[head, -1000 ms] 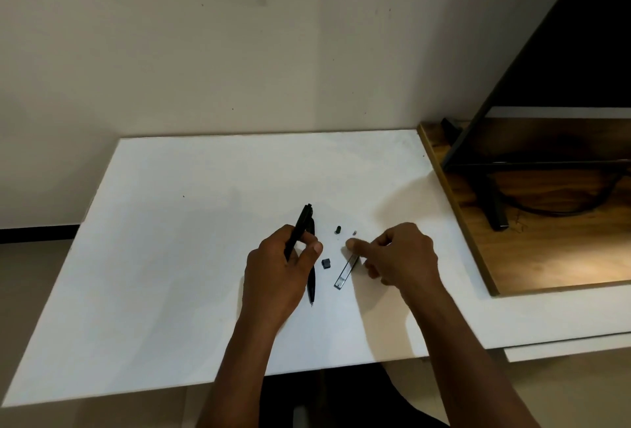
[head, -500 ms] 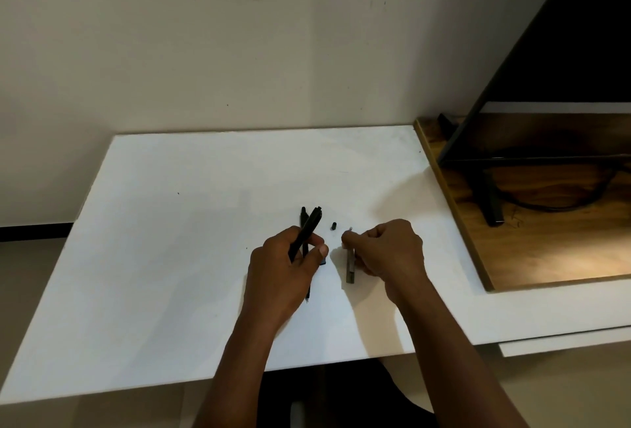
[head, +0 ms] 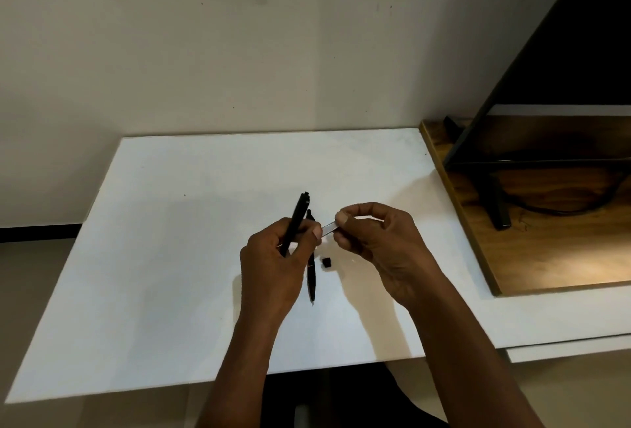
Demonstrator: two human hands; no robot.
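My left hand (head: 273, 257) grips a black pen barrel (head: 297, 216), which points up and away above the white table (head: 170, 239). My right hand (head: 379, 239) pinches a thin clear tube (head: 328, 227) between thumb and fingers, its free end close to my left thumb. A second black pen part (head: 311, 277) lies on the table between my hands, partly hidden by the left hand. A small black cap (head: 327, 262) rests just right of it.
A wooden desktop (head: 546, 257) adjoins the white table on the right, bearing a black stand (head: 495, 205) and a dark cable (head: 563, 209). A plain wall rises behind. The table's front edge runs close to my forearms.
My right hand has lifted the clear tube off the table and brought it toward my left hand. The left hand keeps hold of the pen barrel, now more upright.
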